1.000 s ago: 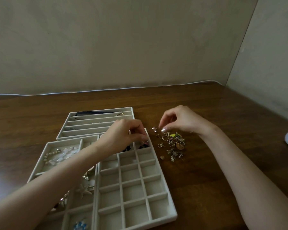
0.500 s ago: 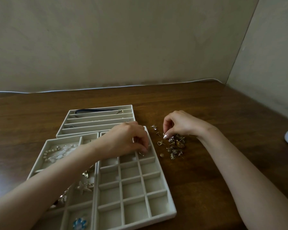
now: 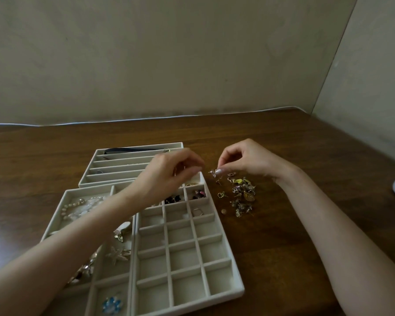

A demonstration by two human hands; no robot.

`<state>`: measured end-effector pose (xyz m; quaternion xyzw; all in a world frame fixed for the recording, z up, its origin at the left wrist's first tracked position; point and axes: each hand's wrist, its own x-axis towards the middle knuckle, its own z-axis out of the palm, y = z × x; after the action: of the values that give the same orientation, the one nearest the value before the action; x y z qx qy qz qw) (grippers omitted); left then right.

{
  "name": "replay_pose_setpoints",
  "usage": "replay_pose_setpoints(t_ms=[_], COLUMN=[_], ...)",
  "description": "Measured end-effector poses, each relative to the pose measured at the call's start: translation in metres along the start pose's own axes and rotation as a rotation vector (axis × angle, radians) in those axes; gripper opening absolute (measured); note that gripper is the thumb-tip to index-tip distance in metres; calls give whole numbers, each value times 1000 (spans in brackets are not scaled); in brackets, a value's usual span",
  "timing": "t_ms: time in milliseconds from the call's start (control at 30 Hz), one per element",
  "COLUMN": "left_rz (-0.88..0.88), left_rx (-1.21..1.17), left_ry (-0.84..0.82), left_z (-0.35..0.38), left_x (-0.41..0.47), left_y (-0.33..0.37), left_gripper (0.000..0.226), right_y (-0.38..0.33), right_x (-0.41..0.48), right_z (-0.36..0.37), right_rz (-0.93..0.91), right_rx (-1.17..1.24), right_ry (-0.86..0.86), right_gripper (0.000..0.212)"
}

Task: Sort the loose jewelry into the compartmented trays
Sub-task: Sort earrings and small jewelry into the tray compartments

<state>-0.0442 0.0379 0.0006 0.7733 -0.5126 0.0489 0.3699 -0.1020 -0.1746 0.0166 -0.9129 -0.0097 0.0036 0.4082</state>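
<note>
earring [image 3: 213, 172] | pinched by right fingers [image 3: 219, 171]; left fingers [image 3: 192, 167] curled, blurred, hold unclear

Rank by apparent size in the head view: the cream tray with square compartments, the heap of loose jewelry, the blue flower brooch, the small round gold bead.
1. cream tray with square compartments
2. heap of loose jewelry
3. blue flower brooch, though nearer the camera
4. small round gold bead
</note>
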Motion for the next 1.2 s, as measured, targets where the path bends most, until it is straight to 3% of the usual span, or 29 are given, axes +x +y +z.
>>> replay_pose_setpoints(t_ms=[167,433,633,833,1033,1200], left_rz=[-167,-208,-203,-192,-176,-148], left_rx=[-11,7,22,7,-7,10], left_ry=[198,245,217,206,194,175], left_z=[0,2,3,4,6,7], left_x=[0,-1,-1,-1,-2,-1], left_y=[-9,-17,-16,-14,-14,-16], left_gripper=[12,11,9,10,11,11], right_y=[-8,-19,-19,-8,13,8], right_x=[-4,-5,-3,-9,-12,-11], right_z=[3,24,25,-7,-30,-24], right_rz=[-25,-6,-14,14,270,355], right_rx=[78,-40,-94,-25,-294,-353], right_ry=[-132,-394,-325,9,-180,-284], right_gripper=[4,6,6,5,13,20])
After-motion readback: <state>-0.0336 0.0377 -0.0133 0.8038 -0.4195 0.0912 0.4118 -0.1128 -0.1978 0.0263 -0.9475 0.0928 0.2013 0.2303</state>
